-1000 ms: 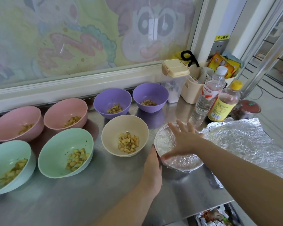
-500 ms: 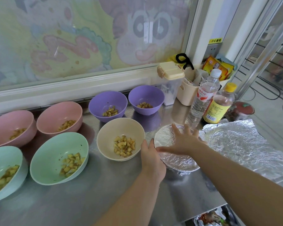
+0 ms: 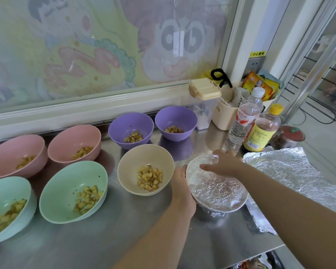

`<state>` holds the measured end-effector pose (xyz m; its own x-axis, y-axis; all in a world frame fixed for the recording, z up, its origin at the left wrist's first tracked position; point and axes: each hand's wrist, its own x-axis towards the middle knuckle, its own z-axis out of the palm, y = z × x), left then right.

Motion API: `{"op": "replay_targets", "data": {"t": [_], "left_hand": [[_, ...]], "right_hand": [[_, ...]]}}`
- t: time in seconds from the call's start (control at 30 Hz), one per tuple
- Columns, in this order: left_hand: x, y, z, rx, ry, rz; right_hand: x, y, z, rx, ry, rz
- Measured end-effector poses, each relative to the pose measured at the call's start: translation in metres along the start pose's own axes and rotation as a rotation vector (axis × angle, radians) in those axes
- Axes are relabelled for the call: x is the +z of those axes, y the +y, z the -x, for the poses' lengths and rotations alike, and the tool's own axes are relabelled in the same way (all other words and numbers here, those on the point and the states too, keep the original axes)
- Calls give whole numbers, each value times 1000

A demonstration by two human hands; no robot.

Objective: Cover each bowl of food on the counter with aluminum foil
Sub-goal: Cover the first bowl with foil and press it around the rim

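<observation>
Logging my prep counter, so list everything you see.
Foil-covered bowl: 1, silver, front right
Beige bowl: 1, uncovered, beside it
Green bowls: 2, front left
Pink bowls: 2, back left
Purple bowls: 2, back centre
Foil sheet: 1, silver, far right
Bottles: 2, white-capped and yellow-capped, back right
Container: 1, clear, beige lid, back
Caddy: 1, beige, back right
Jar: 1, red-lidded, right
Left hand: against covered bowl's side
Right hand: spread on its foil
</observation>
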<state>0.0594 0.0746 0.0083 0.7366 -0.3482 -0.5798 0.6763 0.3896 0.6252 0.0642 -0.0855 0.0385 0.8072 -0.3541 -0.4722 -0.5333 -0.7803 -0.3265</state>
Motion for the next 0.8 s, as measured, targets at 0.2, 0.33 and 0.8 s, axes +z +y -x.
{"op": "replay_targets", "data": {"t": [0.2,0.33,0.8], "left_hand": [[-3,-5,-18,15,34,-217],[4,13,-19,233,47,-590],[2,11,-34,303,48,-694]], "right_hand": [[-12,17,-23,-101,55,-103],[-7,31,-21,-175,133,-231],[6,49,-33,-197,96,-413]]}}
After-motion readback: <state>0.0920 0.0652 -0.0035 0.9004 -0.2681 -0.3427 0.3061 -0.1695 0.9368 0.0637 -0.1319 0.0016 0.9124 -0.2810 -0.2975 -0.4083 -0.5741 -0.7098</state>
